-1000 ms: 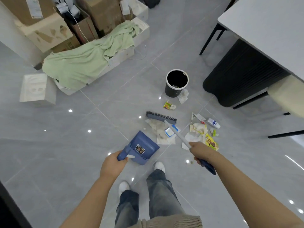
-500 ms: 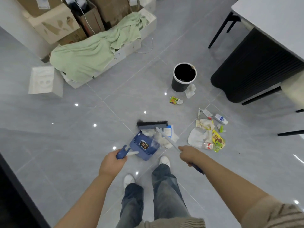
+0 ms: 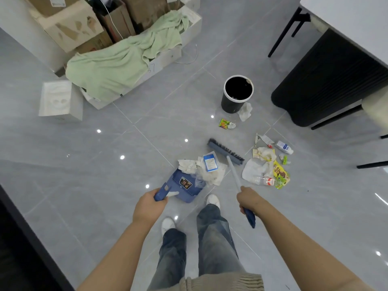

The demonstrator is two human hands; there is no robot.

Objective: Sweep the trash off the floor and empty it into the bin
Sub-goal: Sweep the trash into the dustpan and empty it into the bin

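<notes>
Blue dustpan [image 3: 182, 185] handle gripped by left hand [image 3: 149, 206] | right hand [image 3: 249, 199] clamps broom [image 3: 233, 169] handle

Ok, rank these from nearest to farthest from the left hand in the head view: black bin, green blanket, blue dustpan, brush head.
1. blue dustpan, held by the left hand.
2. brush head, ahead and right.
3. black bin, farther ahead, right.
4. green blanket, far ahead over the boxes.
</notes>
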